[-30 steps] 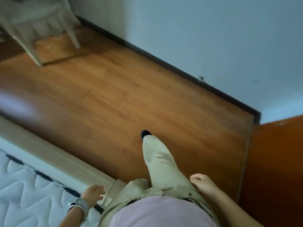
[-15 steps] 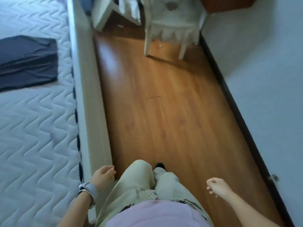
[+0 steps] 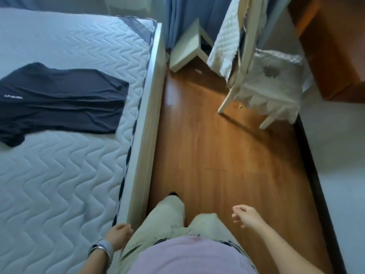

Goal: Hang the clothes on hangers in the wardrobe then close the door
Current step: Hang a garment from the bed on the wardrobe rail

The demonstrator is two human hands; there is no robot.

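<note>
A dark navy T-shirt lies spread flat on the white quilted mattress at the left. My left hand hangs by my hip at the bed's near corner, fingers loosely curled, holding nothing. My right hand hangs over the wooden floor at my right side, fingers loosely curled and empty. Both hands are far from the shirt. No wardrobe or hanger is in view.
A white bed frame edge runs along the wooden floor. Ahead stand a white chair draped with a quilted cloth, a small white stool, blue curtains and a wooden desk. A wall is on the right.
My view has swung left from the floor and wall corner to the bed, bringing the dark shirt and chair into view. Both hands stay low and empty at my sides.
</note>
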